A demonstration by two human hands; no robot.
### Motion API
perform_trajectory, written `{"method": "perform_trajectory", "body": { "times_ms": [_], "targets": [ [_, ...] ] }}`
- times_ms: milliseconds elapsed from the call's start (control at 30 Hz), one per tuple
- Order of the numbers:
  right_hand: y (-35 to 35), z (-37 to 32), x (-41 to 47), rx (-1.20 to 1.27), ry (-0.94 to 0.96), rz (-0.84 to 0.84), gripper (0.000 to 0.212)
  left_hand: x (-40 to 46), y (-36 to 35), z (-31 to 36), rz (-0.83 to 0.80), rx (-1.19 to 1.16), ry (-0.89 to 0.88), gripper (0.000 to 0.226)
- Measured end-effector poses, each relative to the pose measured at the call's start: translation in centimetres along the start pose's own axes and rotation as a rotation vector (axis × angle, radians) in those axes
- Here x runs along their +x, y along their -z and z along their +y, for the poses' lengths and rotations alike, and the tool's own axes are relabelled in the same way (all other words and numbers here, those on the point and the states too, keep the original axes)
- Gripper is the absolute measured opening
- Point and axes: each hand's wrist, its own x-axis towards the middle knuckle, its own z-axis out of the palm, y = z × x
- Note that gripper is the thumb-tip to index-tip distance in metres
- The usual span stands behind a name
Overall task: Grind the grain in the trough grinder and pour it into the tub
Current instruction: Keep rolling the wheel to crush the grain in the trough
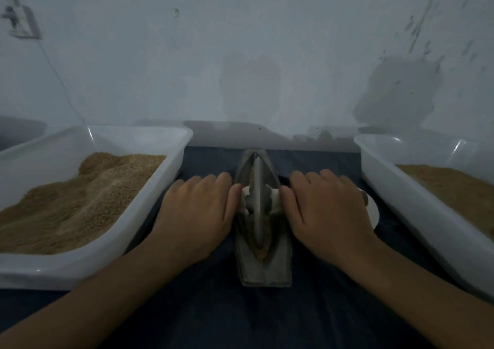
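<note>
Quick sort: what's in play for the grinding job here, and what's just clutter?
In play:
- grey metal boat-shaped trough grinder with its grinding wheel
- left hand and right hand on the wheel's white axle handles
- white plastic tub of brown grain, left
- white plastic tub, right

Lying about:
- white round lid under the right hand
- wall socket with cable

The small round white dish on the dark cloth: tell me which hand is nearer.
Right. The right hand lies partly over the small round white dish; the left hand is across the metal trough grinder.
</note>
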Motion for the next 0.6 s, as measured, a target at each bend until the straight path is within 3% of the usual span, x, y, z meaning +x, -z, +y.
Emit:
{"method": "perform_trajectory", "body": {
  "times_ms": [167,333,400,467,600],
  "targets": [
    [-2.1,-0.2,4.6,0.012,-0.075,-0.213,0.061,4.5,-2.1,0.1,-0.008,0.149,0.008,0.033],
    [-4.9,0.7,8.7,-0.016,-0.233,-0.45,0.033,8.9,-4.1,-0.6,-0.073,0.144,0.098,0.02],
    [-4.5,0.9,7.8,-0.02,-0.201,-0.414,0.031,8.3,-3.7,-0.4,-0.044,0.149,0.084,0.019],
    [-3.5,0.5,5.7,-0.036,-0.095,-0.271,0.024,6.3,-2.7,0.1,-0.007,0.12,0.057,0.021],
    [-0.9,-0.2,1.8,-0.002,-0.077,-0.084,0.044,1.6,-0.8,0.2,0.1,-0.089,0.072,0.043]
  ]
}}
